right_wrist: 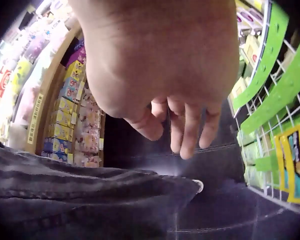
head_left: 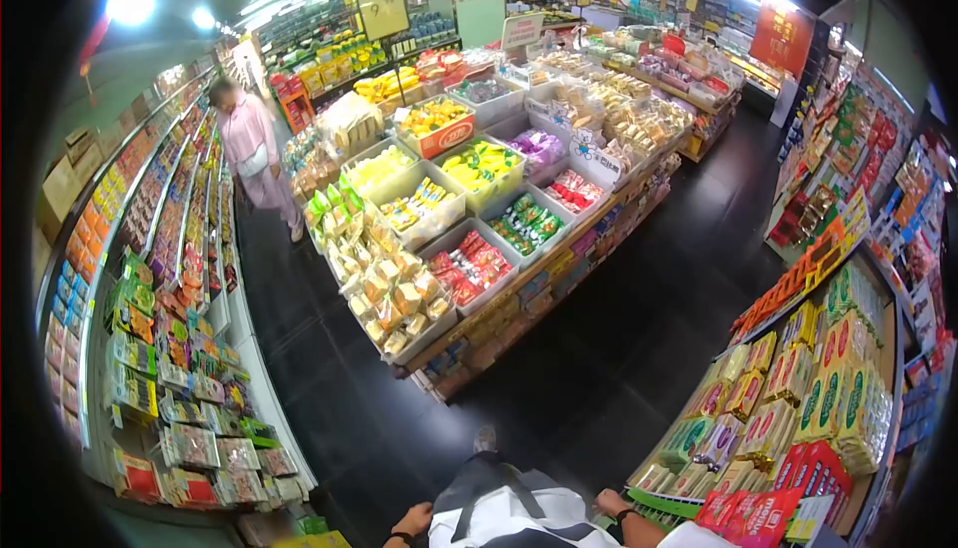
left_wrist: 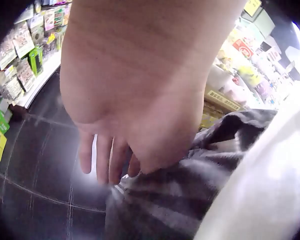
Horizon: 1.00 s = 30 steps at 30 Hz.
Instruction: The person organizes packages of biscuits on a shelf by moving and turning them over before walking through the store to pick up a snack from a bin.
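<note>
My left hand (head_left: pixel 414 519) hangs beside my body at the bottom of the head view and holds nothing. Up close in the left wrist view, the same hand (left_wrist: pixel 132 100) has its fingers pointing loosely down next to my dark trousers (left_wrist: pixel 160 200). On the other side hangs my right hand (head_left: pixel 611 503), also without anything in it. Its fingers (right_wrist: pixel 190 127) droop, slightly bent, over the dark floor in the right wrist view. Nearest to it stands a wire rack (right_wrist: pixel 270 100) with green strips and packets.
Ahead is a long display island with bins of packaged snacks, such as a bin of red packets (head_left: pixel 471 265). Shelves of bagged goods (head_left: pixel 190 445) line the left. A person in pink (head_left: pixel 249 134) stands in the left aisle. Boxed biscuits (head_left: pixel 833 398) fill the right-hand shelf.
</note>
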Motion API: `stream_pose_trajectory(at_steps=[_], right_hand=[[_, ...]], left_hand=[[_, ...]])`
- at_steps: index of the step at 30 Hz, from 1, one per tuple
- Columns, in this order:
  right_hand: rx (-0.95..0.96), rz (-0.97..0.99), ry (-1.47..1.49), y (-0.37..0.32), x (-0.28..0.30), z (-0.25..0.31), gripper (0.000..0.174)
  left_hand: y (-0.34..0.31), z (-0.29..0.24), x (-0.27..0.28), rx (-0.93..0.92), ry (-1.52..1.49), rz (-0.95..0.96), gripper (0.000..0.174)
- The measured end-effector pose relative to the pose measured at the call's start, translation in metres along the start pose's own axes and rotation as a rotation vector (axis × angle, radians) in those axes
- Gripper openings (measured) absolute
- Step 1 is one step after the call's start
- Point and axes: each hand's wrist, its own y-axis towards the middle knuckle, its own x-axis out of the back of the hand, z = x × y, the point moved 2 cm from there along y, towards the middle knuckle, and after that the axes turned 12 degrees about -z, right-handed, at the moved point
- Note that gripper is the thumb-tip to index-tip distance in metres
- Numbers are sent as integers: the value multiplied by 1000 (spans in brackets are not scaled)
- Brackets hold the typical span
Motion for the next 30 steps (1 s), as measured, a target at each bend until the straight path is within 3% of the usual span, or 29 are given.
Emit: stream_pose_trajectory(at_steps=[2,3,6,8,10,12,17,22,26,30], right_hand=[[-45,-18,152,-6,-17,21,26],[-26,9,139,-3,-24,28,28],[117,34,-156,-3,-33,69,32],[178,-8,-266,-20,-23,123,35],[215,-53,-324,-17,-23,166,35],[223,-29,-259,18,-35,182,27],[253,-87,-115,38,-52,284,15],[487,-64,-80,32,-84,370,7],[493,-93,39,18,-88,371,5],[377,-166,39,22,-87,302,2]], left_hand=[[7,-4,10,-101,49,107,44],[10,0,20,-35,86,161,45],[17,3,40,-50,116,-6,45],[27,20,49,111,-78,-32,42],[33,26,62,211,-66,-48,42],[40,34,71,183,-44,-69,43],[52,82,73,242,-144,-102,45],[55,124,81,314,-110,-96,46],[63,132,97,377,-28,97,45],[104,116,123,351,19,122,43]])
